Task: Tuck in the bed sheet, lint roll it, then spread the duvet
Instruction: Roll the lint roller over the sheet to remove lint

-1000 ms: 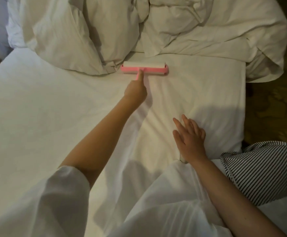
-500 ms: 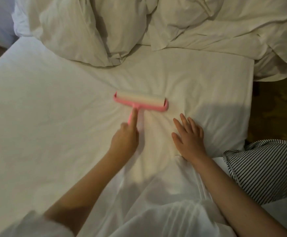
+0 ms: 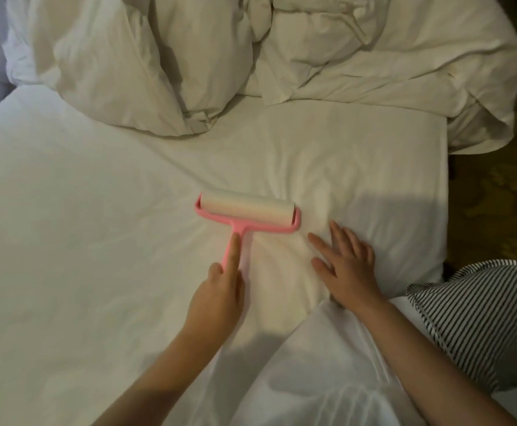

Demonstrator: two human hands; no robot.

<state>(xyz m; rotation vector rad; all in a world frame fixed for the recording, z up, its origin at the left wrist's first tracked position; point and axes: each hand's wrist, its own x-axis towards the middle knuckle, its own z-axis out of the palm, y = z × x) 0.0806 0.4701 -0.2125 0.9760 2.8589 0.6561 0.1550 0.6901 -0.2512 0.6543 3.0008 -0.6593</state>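
Fingers (image 3: 234, 253) of the left hand (image 3: 217, 302): index finger laid straight along the top of the handle, the rest curled round it in a closed grip. The item held is the lint roller (image 3: 248, 212), with a pink plastic T-shaped frame and a thin handle. Its white cylindrical roll lies crosswise on the bed sheet (image 3: 82, 241), near the middle of the bed.

Fingers (image 3: 337, 238) of the right hand (image 3: 349, 272): straight, moderately spread, pressed flat on the sheet and holding nothing. The fingertips lie just beside the roller's right end, apart from it.

The sheet is white woven cloth, mostly smooth. Shallow creases fan out between the two hands and around the right hand. Its right edge drops squarely over the mattress side.

The duvet (image 3: 343, 56) is white and thick, bunched in deep folds across the far end of the bed. One corner hangs over the right side.

A white garment (image 3: 328, 379) lies below the forearms. Black-and-white striped fabric (image 3: 472, 318) sits at lower right, and a dark patterned floor (image 3: 497, 210) lies beyond the bed.
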